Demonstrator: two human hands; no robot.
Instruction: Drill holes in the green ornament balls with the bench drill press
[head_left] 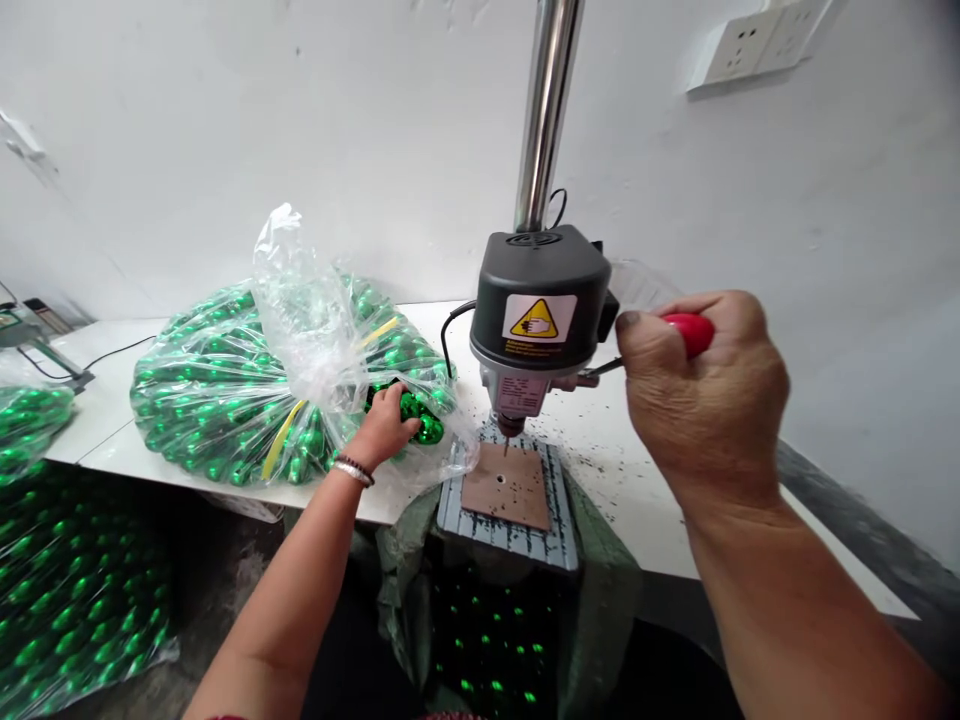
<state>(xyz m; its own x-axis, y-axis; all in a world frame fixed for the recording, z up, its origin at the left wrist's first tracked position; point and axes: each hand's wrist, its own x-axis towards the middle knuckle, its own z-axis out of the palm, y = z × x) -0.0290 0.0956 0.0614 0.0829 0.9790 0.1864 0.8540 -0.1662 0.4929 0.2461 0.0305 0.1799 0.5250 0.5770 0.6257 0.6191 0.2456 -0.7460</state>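
Observation:
My left hand (386, 425) reaches into the opening of a clear plastic bag (289, 345) full of shiny green balls; its fingers are curled over green balls (426, 425) at the opening. Whether it grips one is hard to tell. My right hand (697, 400) is wrapped round the red knob (691, 333) of the lever on a small drill press (540, 290). The bit points down above a brown square board (506, 485) with a hole in it, and no ball lies on the board. The board rests on a grey slotted base (562, 510).
Dark shavings lie around the base on the white table (652, 510). Below the base, a green sack (607, 610) stands open with green balls inside. More bagged green balls (67, 590) are at the lower left. A metal column (547, 120) rises behind the drill.

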